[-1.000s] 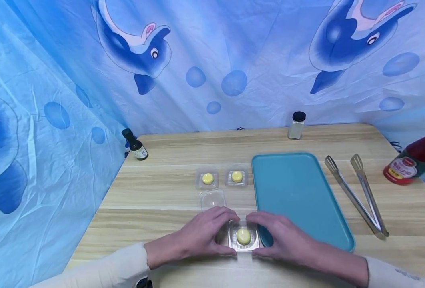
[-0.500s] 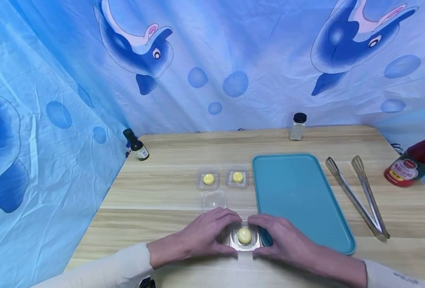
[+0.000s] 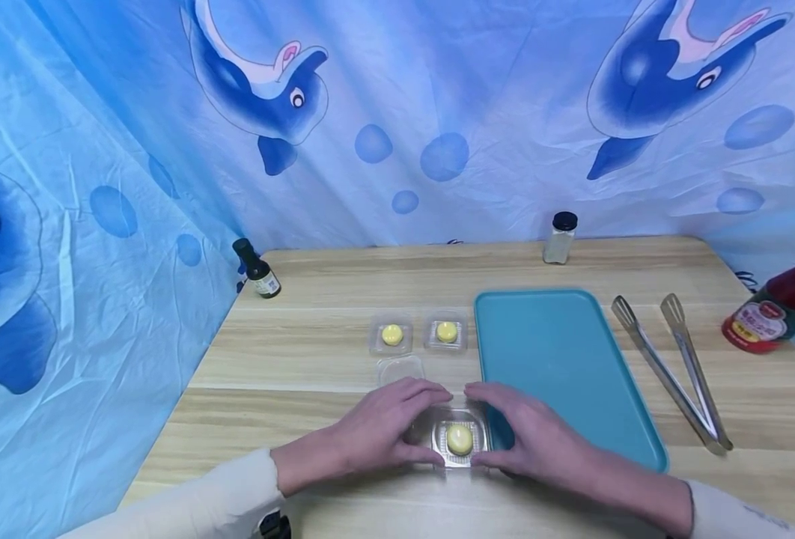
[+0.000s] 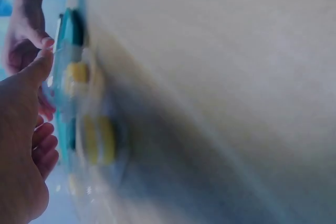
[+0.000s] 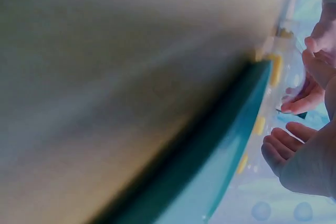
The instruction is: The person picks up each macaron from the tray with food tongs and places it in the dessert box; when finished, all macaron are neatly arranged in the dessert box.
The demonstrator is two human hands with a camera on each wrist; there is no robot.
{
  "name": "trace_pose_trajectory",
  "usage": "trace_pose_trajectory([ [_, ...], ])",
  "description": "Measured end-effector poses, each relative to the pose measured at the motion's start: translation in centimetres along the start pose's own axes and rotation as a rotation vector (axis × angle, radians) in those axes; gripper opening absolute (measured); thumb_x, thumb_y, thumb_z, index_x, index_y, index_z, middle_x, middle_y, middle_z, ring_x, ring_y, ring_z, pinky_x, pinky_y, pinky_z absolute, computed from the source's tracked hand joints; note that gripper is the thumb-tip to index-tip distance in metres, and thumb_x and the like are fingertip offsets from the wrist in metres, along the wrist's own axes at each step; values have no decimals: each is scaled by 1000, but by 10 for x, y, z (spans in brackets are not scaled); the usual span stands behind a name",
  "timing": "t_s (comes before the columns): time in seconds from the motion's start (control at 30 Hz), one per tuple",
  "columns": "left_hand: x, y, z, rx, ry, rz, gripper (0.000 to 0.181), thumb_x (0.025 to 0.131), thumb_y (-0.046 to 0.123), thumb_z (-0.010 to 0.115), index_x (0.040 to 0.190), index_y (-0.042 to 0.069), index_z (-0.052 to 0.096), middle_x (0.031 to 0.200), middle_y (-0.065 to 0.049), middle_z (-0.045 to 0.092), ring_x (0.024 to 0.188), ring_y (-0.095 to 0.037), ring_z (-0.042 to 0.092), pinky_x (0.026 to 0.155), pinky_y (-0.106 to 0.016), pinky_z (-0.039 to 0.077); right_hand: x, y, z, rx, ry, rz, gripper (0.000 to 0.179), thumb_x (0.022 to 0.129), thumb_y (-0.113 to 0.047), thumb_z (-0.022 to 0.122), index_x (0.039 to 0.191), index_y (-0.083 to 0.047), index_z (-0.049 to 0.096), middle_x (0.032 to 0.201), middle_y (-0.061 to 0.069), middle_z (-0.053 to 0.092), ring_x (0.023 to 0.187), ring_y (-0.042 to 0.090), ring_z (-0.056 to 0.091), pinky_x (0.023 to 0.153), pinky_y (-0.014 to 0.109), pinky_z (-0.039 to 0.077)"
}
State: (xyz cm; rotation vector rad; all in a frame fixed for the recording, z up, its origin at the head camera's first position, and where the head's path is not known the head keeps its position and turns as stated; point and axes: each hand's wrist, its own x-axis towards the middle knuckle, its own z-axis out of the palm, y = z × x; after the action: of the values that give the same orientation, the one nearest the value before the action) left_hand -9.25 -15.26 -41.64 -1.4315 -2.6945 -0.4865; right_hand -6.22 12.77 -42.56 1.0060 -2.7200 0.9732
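Both hands hold a clear plastic box with a round yellow pastry (image 3: 460, 439) in it, near the front of the table. My left hand (image 3: 387, 427) is on its left side, the thumb at the near left corner and the fingers arched toward the far side. Mirroring it, my right hand (image 3: 532, 430) has its thumb at the near right corner. In the left wrist view a blurred yellow pastry (image 4: 100, 140) shows low by the table. Two similar boxes with pastries, left (image 3: 391, 335) and right (image 3: 447, 332), stand farther back. A clear lid (image 3: 400, 368) lies partly behind the left hand.
A teal tray (image 3: 566, 367) lies right of the boxes, close to the right hand. Metal tongs (image 3: 694, 389) lie spread beyond it. A red sauce bottle (image 3: 771, 314), a black-capped jar (image 3: 560, 238) and a small dark bottle (image 3: 257, 269) stand around the edges.
The fingers of both hands have lifted slightly from the box's far edge, while the thumbs stay at its near corners. The whole scene shifts a little as the head moves.
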Motion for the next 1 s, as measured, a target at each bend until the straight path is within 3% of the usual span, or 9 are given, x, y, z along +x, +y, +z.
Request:
trace_pose_trajectory([
  [0.3, 0, -32, -26, -98, 185, -115, 77, 87, 40, 88, 150, 10, 55, 147, -5, 63, 135, -22, 59, 113, -45, 51, 36, 7, -8, 53, 22, 20, 82, 83, -31, 94, 151, -6, 56, 148, 14, 62, 133, 34, 61, 107, 53, 55],
  [0.4, -4, -46, -29, -93, 208, -168, 79, 86, 39, 89, 151, 12, 54, 149, -6, 62, 136, -23, 59, 115, -45, 49, 50, 11, -5, 81, -1, 11, 82, 83, -30, 94, 152, -5, 56, 149, 14, 61, 133, 34, 62, 105, 51, 56],
  [0.6, -15, -67, -29, -71, 176, -227, 87, 83, 44, 91, 154, 11, 52, 154, -11, 58, 142, -29, 54, 118, -53, 44, 75, 17, 2, 112, -91, -8, 88, 82, -29, 95, 155, -5, 53, 154, 15, 57, 137, 36, 58, 109, 53, 53],
  [0.8, -24, -79, -26, -73, 152, -204, 87, 82, 45, 92, 153, 11, 54, 153, -12, 58, 142, -30, 53, 118, -55, 44, 92, 18, 11, 79, -132, -41, 92, 80, -30, 96, 155, -2, 51, 154, 17, 57, 141, 36, 55, 116, 54, 46],
  [1.0, -30, -84, -22, -80, 124, -184, 86, 83, 48, 89, 152, 11, 54, 152, -11, 59, 140, -29, 56, 116, -53, 46, 104, 19, 21, 62, -171, -12, 95, 76, -32, 98, 153, -1, 52, 154, 17, 56, 141, 36, 54, 118, 54, 44],
])
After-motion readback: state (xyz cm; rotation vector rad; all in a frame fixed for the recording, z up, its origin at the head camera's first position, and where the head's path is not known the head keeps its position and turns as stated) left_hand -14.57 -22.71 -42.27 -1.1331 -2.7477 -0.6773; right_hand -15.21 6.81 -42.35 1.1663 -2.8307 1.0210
